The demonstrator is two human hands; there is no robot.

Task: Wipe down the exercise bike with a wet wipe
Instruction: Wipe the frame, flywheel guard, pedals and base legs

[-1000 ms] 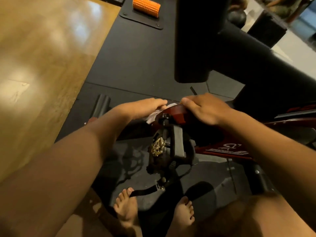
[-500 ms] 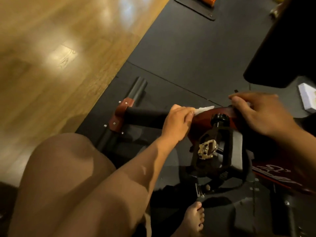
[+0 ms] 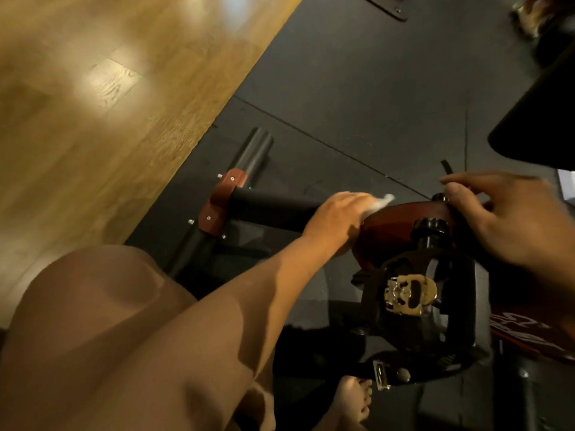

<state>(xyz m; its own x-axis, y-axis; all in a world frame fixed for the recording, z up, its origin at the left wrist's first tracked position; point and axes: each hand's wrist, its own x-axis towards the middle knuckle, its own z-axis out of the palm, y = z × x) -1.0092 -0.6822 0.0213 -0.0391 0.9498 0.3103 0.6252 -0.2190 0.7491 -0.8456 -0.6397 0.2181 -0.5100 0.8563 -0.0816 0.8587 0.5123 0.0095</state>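
The exercise bike's dark red frame (image 3: 401, 219) runs across the right of the view, with a black pedal (image 3: 435, 306) carrying a brass cleat plate below it. My left hand (image 3: 336, 219) presses a white wet wipe (image 3: 381, 202) against the left end of the red frame, where a black tube (image 3: 273, 203) joins it. My right hand (image 3: 504, 219) grips the top of the red frame further right, fingers curled over its edge. The black saddle (image 3: 541, 119) juts in at the upper right.
The bike's rear stabiliser bar (image 3: 249, 157) with a red bracket (image 3: 219, 200) lies on a dark rubber mat (image 3: 357, 88). Wooden floor (image 3: 93, 104) fills the left. My bare knee (image 3: 93, 321) and foot (image 3: 354, 399) are close below. A white object sits at the right edge.
The camera has swung left and closer, so the stabiliser bar and wooden floor fill more of the view. My left hand with the wipe has slid a little along the frame's left end.
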